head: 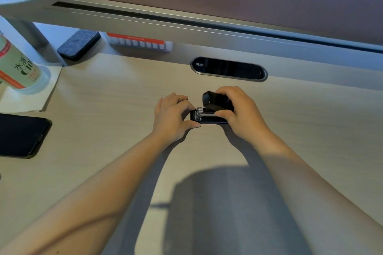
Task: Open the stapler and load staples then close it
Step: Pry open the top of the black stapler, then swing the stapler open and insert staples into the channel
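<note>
A pale wood-grain desk [107,97] runs up to a grey partition rail, with an oval cable port [229,68] set into it just beyond the fingers. Well off to the left of the hands lie a dark phone [20,134], a labelled bottle [16,66] standing on a white napkin, a grey felt eraser [78,44] and a red-and-white box [138,43] against the rail. The right hand [240,114] curls over the stapler [211,109], fingers wrapped across the raised black top and thumb pressed along the near side of the base, so the top stands lifted at an angle. The left hand [172,116] pinches the front end of the stapler, thumb on the near edge and fingertips on the far edge, right at the small metal staple channel [200,113] showing between the two hands. Whether staples already sit in that channel is too small to tell, and no loose strip of staples is visible. The risk I see is the sprung top snapping down if the right fingers slip, catching the left fingertips, which rest directly under it. A strip seated crooked could also jam the channel on closing. The base may skid toward the left hand if pressed unevenly.
</note>
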